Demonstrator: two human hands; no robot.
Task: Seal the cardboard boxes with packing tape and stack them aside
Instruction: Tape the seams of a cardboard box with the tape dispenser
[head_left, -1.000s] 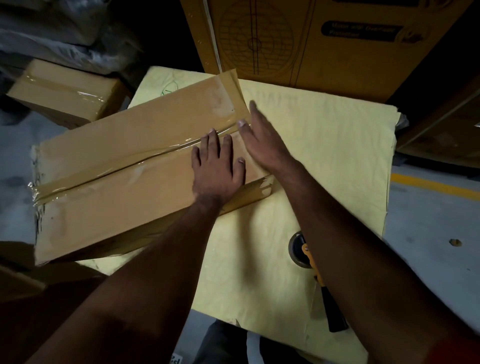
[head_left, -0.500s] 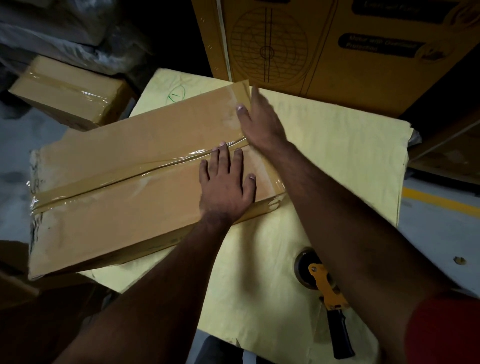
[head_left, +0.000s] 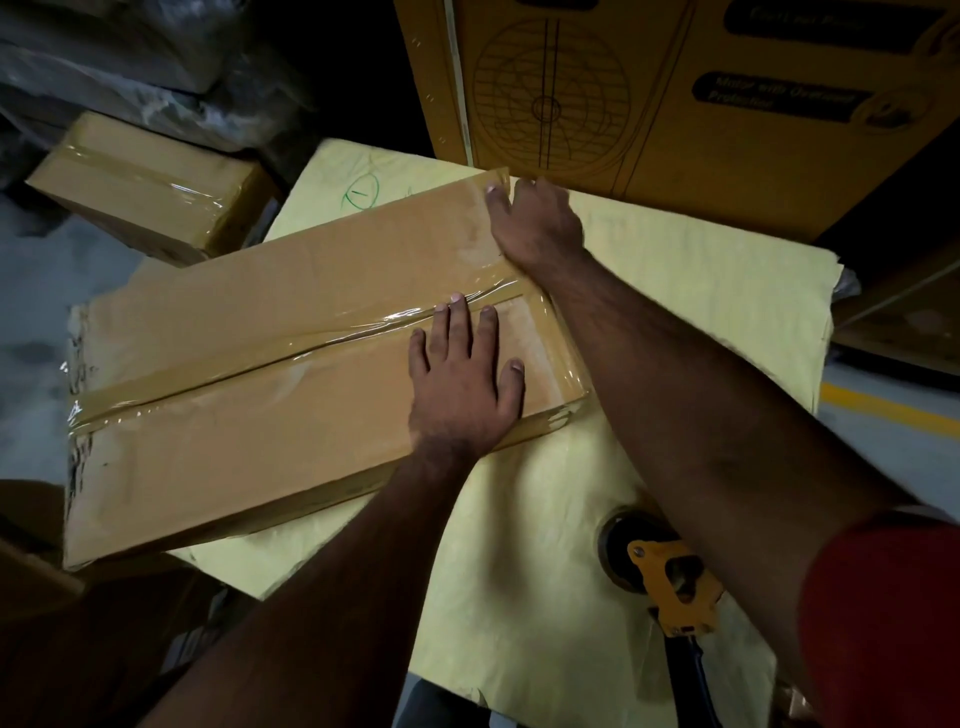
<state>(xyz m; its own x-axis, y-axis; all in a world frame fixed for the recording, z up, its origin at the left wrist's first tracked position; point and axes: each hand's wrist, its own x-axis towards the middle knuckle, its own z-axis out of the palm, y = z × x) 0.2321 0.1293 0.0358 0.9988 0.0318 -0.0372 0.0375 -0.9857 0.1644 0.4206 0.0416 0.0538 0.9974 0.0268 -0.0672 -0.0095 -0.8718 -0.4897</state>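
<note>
Two hands are on the long cardboard box (head_left: 291, 364) that we are sealing; it lies flat on the yellow sheet (head_left: 649, 312) covering the counter, its left end hanging past the sheet's edge. Our left hand (head_left: 462, 384) lies flat on the box's near flap with fingers straight and spread, fingertips touching the strip of clear packing tape (head_left: 270, 358) that runs along the centre seam. Our right hand (head_left: 535, 223) sits at the box's far right corner, thumb on the top face and fingers bent over the end, where the tape turns down; how tightly it grips there we cannot tell. The tape dispenser (head_left: 670, 577) lies on the sheet near the box's right end, partly under our right forearm.

We judge the seam is taped and we are smoothing the end. The tape looks wrinkled near our left fingertips, so a poor press could leave a loose ridge that lifts. The overhanging left end could let the box tip or slide if we push hard on it. Another taped box (head_left: 150, 182) rests beyond the long box's far left corner, and a large printed fan carton (head_left: 675, 104) stands just beyond its right end, crowding any lift.
</note>
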